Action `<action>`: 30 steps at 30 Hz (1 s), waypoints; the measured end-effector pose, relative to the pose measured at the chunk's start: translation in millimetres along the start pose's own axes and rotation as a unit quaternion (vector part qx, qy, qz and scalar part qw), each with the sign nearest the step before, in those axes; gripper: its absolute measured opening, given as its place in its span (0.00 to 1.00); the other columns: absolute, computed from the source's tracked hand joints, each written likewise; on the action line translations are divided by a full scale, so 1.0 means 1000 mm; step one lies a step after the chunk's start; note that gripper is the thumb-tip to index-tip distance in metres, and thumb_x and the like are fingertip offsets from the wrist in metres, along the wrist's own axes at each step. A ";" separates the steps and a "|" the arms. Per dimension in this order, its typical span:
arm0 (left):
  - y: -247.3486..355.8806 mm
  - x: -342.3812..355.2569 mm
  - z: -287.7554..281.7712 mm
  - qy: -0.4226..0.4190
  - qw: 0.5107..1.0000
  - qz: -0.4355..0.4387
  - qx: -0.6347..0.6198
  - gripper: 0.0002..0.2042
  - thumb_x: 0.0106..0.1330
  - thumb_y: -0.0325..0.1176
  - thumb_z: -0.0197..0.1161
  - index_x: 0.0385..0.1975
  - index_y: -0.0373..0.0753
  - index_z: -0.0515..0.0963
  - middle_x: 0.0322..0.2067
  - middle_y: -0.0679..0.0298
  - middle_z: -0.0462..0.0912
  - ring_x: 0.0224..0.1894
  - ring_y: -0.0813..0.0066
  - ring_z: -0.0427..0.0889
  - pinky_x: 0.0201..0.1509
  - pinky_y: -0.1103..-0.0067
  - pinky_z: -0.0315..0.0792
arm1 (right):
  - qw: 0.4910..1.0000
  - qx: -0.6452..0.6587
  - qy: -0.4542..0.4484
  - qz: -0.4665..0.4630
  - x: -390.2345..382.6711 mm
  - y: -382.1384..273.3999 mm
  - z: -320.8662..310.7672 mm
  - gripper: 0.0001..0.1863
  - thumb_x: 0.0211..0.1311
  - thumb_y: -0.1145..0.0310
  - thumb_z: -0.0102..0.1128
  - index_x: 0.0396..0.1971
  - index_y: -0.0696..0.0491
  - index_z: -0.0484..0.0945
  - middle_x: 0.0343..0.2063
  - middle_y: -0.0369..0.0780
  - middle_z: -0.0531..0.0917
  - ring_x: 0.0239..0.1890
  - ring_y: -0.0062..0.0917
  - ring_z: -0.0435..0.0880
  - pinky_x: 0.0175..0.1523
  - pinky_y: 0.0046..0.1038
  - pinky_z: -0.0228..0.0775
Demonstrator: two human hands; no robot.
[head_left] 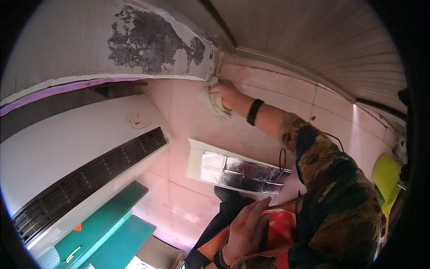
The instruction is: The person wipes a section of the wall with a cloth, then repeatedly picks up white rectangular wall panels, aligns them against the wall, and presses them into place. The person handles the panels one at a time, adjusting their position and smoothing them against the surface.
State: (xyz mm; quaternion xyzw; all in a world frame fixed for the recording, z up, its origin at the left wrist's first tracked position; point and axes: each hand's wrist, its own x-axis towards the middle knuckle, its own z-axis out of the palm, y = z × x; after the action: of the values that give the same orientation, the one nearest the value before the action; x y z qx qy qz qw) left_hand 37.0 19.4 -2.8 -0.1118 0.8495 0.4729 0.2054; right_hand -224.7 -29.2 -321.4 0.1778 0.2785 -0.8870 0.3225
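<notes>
My right hand is stretched far forward, its fingers closed round a crumpled whitish cloth. The cloth is pressed to the pink tiled surface, right by the corner below a pale beam with a dark peeling patch. A black band circles that wrist, and a camouflage sleeve covers the arm. Low in the view, close to my body, my left hand lies with fingers stretched out against a red patterned cloth. It grips nothing that I can see.
A long white appliance with a dark slatted vent fills the left side, above green shelves. A foil-faced panel stands out below my right arm, beside a thin black cable. Ribbed panelling runs overhead; something yellow-green is at right.
</notes>
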 end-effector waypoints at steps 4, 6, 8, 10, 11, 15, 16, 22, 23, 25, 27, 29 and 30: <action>-0.003 -0.002 0.004 -0.001 1.000 -0.019 0.003 0.21 0.65 0.24 0.64 0.59 0.36 0.74 0.48 0.51 0.80 0.48 0.53 0.82 0.52 0.68 0.76 | 0.975 -0.146 -0.017 -0.166 -0.013 -0.002 -0.006 0.20 0.51 0.81 0.60 0.48 0.61 0.77 0.42 0.44 0.83 0.43 0.38 0.83 0.49 0.42 0.76; -0.005 -0.004 0.001 0.002 1.000 -0.018 0.009 0.21 0.65 0.24 0.64 0.59 0.36 0.74 0.48 0.51 0.80 0.48 0.53 0.82 0.52 0.68 0.76 | 0.997 -0.067 0.033 -0.032 -0.017 -0.019 -0.013 0.21 0.52 0.80 0.60 0.49 0.60 0.77 0.43 0.44 0.82 0.44 0.37 0.82 0.49 0.42 0.76; -0.004 -0.006 -0.002 -0.004 1.000 -0.008 0.021 0.21 0.65 0.24 0.64 0.59 0.36 0.74 0.48 0.50 0.80 0.48 0.53 0.82 0.52 0.68 0.76 | 0.995 -0.069 0.079 0.003 -0.023 -0.034 -0.021 0.22 0.53 0.79 0.59 0.50 0.60 0.76 0.45 0.45 0.82 0.46 0.38 0.82 0.50 0.42 0.76; -0.003 -0.007 -0.003 -0.001 1.000 0.000 0.019 0.21 0.65 0.24 0.64 0.59 0.35 0.74 0.48 0.50 0.80 0.47 0.54 0.82 0.52 0.68 0.77 | 0.974 -0.162 0.153 -0.045 -0.026 -0.049 -0.029 0.23 0.53 0.76 0.60 0.53 0.60 0.74 0.47 0.47 0.82 0.48 0.38 0.82 0.52 0.42 0.75; -0.003 -0.007 -0.003 0.001 1.000 0.003 0.019 0.21 0.65 0.24 0.64 0.59 0.35 0.74 0.48 0.50 0.80 0.47 0.54 0.82 0.52 0.69 0.77 | 0.963 -0.218 0.091 -0.130 -0.023 -0.054 -0.028 0.24 0.53 0.75 0.61 0.54 0.60 0.74 0.48 0.48 0.82 0.48 0.38 0.82 0.53 0.41 0.75; -0.003 -0.005 0.001 0.000 1.000 0.013 0.017 0.21 0.65 0.24 0.64 0.59 0.35 0.74 0.47 0.51 0.80 0.46 0.55 0.82 0.51 0.69 0.77 | 0.889 -0.371 0.075 -0.258 -0.011 -0.064 -0.010 0.26 0.54 0.75 0.62 0.56 0.61 0.74 0.47 0.45 0.82 0.49 0.34 0.82 0.56 0.33 0.72; -0.004 -0.005 0.002 0.001 1.000 0.014 0.020 0.21 0.65 0.24 0.64 0.59 0.35 0.75 0.47 0.51 0.80 0.46 0.55 0.82 0.51 0.69 0.77 | 0.871 -0.391 0.078 -0.286 -0.007 -0.066 0.000 0.25 0.55 0.77 0.62 0.56 0.62 0.75 0.46 0.43 0.82 0.48 0.31 0.81 0.56 0.30 0.71; -0.007 -0.006 0.009 0.000 0.999 0.019 0.043 0.21 0.64 0.25 0.65 0.59 0.36 0.75 0.48 0.52 0.80 0.46 0.56 0.82 0.51 0.70 0.77 | 0.939 -0.289 0.079 -0.172 -0.010 -0.104 0.058 0.21 0.54 0.69 0.65 0.47 0.62 0.79 0.37 0.50 0.85 0.41 0.41 0.85 0.48 0.40 0.75; -0.007 -0.007 0.010 0.000 0.999 0.015 0.042 0.22 0.64 0.25 0.65 0.59 0.36 0.75 0.47 0.52 0.80 0.46 0.56 0.82 0.51 0.70 0.77 | 0.917 -0.325 0.071 -0.221 -0.018 -0.110 0.060 0.19 0.54 0.70 0.65 0.46 0.62 0.79 0.36 0.51 0.85 0.39 0.42 0.85 0.47 0.40 0.75; -0.007 -0.007 0.009 0.012 0.999 0.026 0.038 0.22 0.64 0.25 0.66 0.59 0.37 0.75 0.47 0.53 0.81 0.46 0.56 0.82 0.51 0.70 0.78 | 0.853 -0.386 0.029 -0.351 -0.038 -0.113 0.059 0.17 0.56 0.71 0.65 0.45 0.62 0.79 0.33 0.52 0.85 0.36 0.45 0.85 0.45 0.42 0.75; -0.008 -0.007 0.008 0.019 0.999 0.031 0.037 0.22 0.64 0.25 0.66 0.59 0.38 0.75 0.47 0.53 0.81 0.46 0.57 0.82 0.51 0.70 0.78 | 0.791 -0.504 0.063 -0.341 -0.059 -0.109 0.055 0.18 0.61 0.72 0.62 0.50 0.62 0.77 0.38 0.49 0.85 0.41 0.38 0.85 0.48 0.34 0.74; -0.007 -0.008 0.008 0.013 0.999 0.028 0.032 0.22 0.64 0.25 0.66 0.59 0.38 0.75 0.47 0.54 0.81 0.46 0.57 0.82 0.51 0.70 0.78 | 0.724 -0.571 0.067 -0.381 -0.069 -0.112 0.054 0.20 0.64 0.74 0.61 0.55 0.61 0.75 0.43 0.50 0.84 0.45 0.36 0.84 0.51 0.32 0.74; -0.007 -0.008 0.008 0.011 0.999 0.027 0.043 0.22 0.64 0.25 0.66 0.59 0.38 0.75 0.47 0.54 0.81 0.46 0.57 0.82 0.51 0.70 0.78 | 0.698 -0.583 0.063 -0.411 -0.071 -0.113 0.057 0.22 0.64 0.74 0.60 0.58 0.60 0.73 0.45 0.51 0.83 0.47 0.39 0.83 0.53 0.33 0.73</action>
State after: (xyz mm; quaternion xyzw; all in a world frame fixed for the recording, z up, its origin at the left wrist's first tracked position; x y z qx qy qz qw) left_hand 49.1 22.3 -8.0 -0.0853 0.8738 0.4403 0.1881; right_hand -256.5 42.0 -198.9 -0.1223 0.8052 -0.5777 -0.0534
